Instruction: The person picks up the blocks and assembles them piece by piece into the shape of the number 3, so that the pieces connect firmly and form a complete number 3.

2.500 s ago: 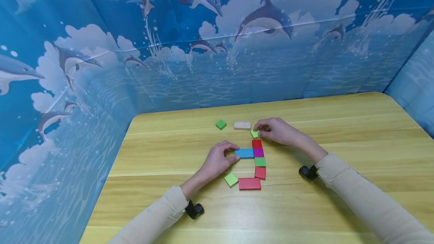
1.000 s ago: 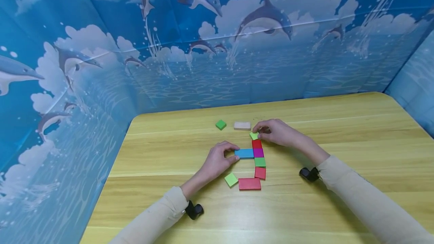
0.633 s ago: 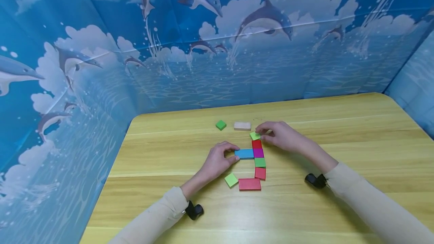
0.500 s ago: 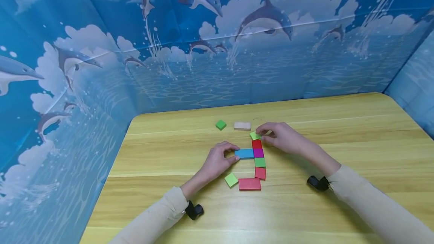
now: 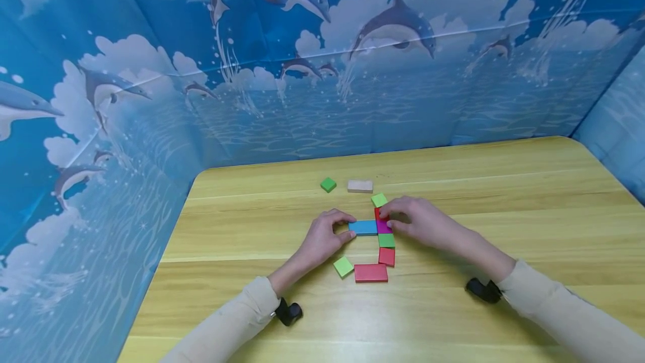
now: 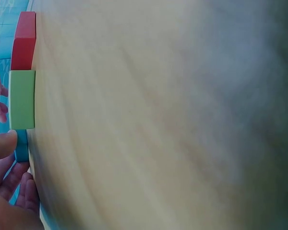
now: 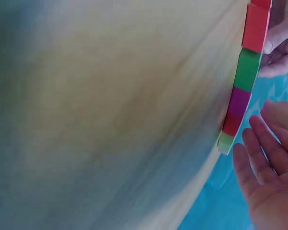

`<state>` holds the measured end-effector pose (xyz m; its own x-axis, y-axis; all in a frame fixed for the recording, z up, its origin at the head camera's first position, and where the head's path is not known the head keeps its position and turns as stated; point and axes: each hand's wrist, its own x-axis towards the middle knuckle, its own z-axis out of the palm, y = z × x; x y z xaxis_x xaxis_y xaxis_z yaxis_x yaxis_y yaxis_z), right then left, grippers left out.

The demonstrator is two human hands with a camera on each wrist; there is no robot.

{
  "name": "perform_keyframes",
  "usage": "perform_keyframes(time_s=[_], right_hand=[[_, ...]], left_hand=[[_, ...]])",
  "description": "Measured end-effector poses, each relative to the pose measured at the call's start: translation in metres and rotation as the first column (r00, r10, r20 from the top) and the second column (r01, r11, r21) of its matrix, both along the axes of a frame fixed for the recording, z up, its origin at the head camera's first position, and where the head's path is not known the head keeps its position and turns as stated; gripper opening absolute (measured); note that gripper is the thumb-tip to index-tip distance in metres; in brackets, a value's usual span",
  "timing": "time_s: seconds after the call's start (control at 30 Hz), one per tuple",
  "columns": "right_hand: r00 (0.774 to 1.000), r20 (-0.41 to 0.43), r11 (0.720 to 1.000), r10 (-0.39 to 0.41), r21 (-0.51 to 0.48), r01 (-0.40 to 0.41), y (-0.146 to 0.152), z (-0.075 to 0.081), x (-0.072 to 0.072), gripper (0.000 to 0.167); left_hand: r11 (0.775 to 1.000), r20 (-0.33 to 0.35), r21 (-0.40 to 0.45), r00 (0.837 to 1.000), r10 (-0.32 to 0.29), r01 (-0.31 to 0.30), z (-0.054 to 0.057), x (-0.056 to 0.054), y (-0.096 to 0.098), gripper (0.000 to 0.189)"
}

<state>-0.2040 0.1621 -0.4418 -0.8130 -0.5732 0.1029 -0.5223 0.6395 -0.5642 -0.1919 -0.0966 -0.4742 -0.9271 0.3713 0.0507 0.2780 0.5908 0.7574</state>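
Observation:
My left hand pinches the left end of a flat blue block between thumb and fingers. That block's right end meets a purple block in an upright column. Also in the column are a red block above, a green block below, and a lower red block. A light green block sits at the column's top. My right hand reaches in from the right, its fingertips overlapping the upper red and purple blocks. In the right wrist view its fingers are spread loosely, holding nothing.
A long red block lies below the column, with a tilted light green block beside it. Farther back on the wooden table lie a green block and a pale block. A dolphin-print cloth hangs behind.
My right hand has let go of the light green block at the column's top and moved down toward the red and purple blocks. My left hand stays on the blue block.

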Motion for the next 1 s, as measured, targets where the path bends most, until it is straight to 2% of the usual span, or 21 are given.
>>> perform_keyframes(time_s=[0.33,0.57,0.8,1.0], right_hand=[[0.999,0.011,0.999,0.031,0.041,-0.031,-0.001,-0.001,0.011,0.032],[0.999,-0.032,0.995,0.035,0.098,-0.032,-0.002,-0.002,0.013,0.031],[0.998,-0.047,0.996,0.041,0.086,-0.037,-0.004,-0.004,0.014,0.030],[0.998,-0.037,0.997,0.045,0.064,-0.042,-0.004,-0.005,0.011,0.027]], left_hand=[[1.000,-0.011,-0.002,1.000,-0.007,0.007,0.003,0.000,0.000,0.023],[1.000,-0.010,0.006,1.000,-0.012,0.012,0.003,-0.001,0.000,0.023],[1.000,-0.016,-0.008,1.000,-0.027,0.026,0.005,-0.003,0.000,0.022],[0.997,-0.022,-0.053,0.998,-0.064,0.063,0.011,-0.003,0.001,0.021]])
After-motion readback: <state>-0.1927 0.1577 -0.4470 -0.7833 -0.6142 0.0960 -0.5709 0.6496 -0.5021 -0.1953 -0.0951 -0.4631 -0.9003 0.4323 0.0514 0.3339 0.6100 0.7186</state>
